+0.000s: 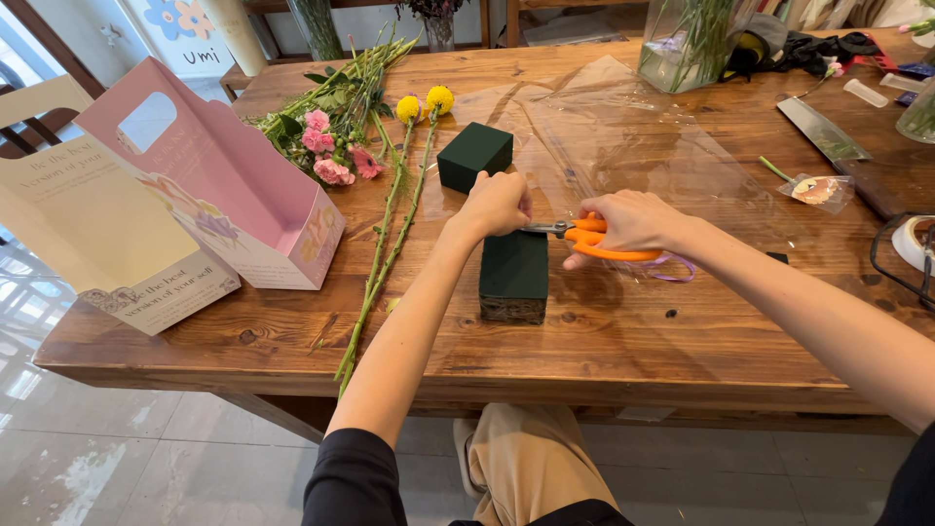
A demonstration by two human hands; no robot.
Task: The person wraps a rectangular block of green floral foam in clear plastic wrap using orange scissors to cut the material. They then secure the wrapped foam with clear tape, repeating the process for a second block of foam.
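Right hand point(633, 222) grips orange scissors point(589, 237), left hand point(497, 203) clasps the foam block point(513, 276); pink box point(234, 180) looks empty.

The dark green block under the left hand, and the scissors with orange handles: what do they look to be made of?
The dark green block looks like floral foam: matte, with a rough crumbly end face. The scissors, held in the right hand, seem to have smooth glossy plastic handles and grey metal blades that catch light. The left hand rests on the block's far end.

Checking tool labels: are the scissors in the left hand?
No: the right hand grips the orange-handled scissors, while the left hand rests on the dark green foam block.
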